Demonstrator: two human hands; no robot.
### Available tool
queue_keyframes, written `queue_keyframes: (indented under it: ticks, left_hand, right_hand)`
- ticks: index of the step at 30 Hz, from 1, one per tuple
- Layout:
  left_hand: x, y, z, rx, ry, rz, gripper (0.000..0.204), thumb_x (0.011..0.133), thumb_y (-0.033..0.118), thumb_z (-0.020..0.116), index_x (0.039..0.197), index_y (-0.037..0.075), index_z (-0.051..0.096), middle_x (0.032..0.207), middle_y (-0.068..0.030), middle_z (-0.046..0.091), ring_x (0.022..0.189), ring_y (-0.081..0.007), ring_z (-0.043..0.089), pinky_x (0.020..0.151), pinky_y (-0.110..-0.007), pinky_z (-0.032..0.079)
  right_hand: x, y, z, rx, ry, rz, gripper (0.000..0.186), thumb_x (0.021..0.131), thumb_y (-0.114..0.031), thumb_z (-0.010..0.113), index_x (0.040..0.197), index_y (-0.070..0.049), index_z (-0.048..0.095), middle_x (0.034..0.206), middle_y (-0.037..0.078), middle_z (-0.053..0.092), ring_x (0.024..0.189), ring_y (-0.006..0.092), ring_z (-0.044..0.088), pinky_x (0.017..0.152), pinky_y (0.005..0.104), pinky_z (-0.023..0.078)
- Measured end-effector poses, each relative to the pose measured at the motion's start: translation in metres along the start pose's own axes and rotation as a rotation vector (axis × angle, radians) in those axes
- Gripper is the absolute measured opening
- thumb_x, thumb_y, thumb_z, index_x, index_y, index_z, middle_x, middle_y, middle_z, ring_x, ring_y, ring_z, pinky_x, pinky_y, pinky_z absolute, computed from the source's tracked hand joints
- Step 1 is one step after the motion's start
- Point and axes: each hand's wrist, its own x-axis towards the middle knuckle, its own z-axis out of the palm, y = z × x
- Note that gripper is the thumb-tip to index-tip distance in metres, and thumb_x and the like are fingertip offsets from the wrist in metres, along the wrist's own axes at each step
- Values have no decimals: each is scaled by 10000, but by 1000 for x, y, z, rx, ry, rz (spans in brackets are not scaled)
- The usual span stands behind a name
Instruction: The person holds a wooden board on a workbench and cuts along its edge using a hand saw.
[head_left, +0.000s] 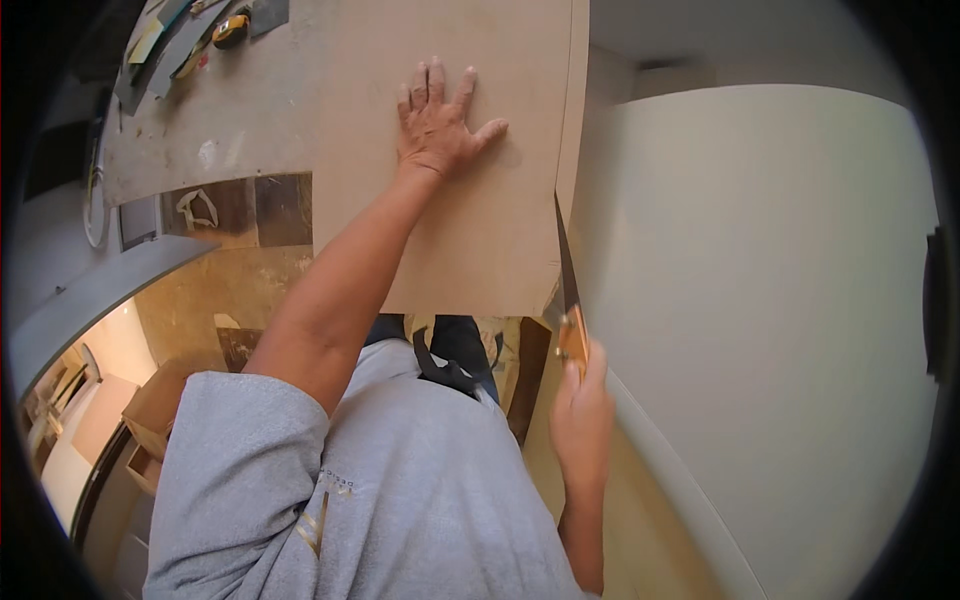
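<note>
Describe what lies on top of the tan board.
The left grip rests spread, palm-down, on the tan board; the surface beneath it is covered and cannot be seen.

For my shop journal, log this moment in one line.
left hand: spread on board; right hand: gripping handsaw; blade: at board's right side

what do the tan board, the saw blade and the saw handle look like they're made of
Board: probably wood-based sheet, perhaps fibreboard or plywood; smooth, matte, evenly tan.
Saw blade: likely steel, dark and dull; thin and straight.
Saw handle: perhaps wood, orange-brown with metallic-looking fasteners; blur leaves plastic possible.
</note>
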Motion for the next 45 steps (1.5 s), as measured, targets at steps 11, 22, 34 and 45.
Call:
queue_keyframes:
  ticks: [11,22,34,45]
  left_hand:
    - [-7,-2,8,6,-12,0,999,889,838,550,1687,265,373,1776,-207,196,1658,-376,112,1318,-560,73]
    - [6,23,3,-33,-44,23,1008,885,830,566,1690,257,364,1780,-204,182,1660,-378,97,1320,-561,61]
    - [1,3,-4,-5,-21,9,995,891,803,587,1682,234,384,1766,-220,210,1656,-380,109,1317,-557,71]
    - [-7,-2,3,4,-36,-6,1007,891,823,565,1689,239,370,1774,-217,196,1657,-376,121,1319,-553,73]
  right_hand:
    - [92,-49,-1,-66,-127,139,350,1111,-224,461,1361,15,514,1137,381,686,1062,559,662,853,621,510]
    - [194,-35,16,-137,36,-99,296,1100,-217,494,1281,16,528,1026,362,706,965,576,670,814,631,519]
    - [22,-16,11,-68,-77,200,369,1107,-209,449,1420,-13,473,1097,366,692,1038,571,655,830,648,501]
    - [39,-22,7,-89,-36,91,309,1100,-207,476,1326,-1,516,1013,355,702,960,572,673,805,627,523]
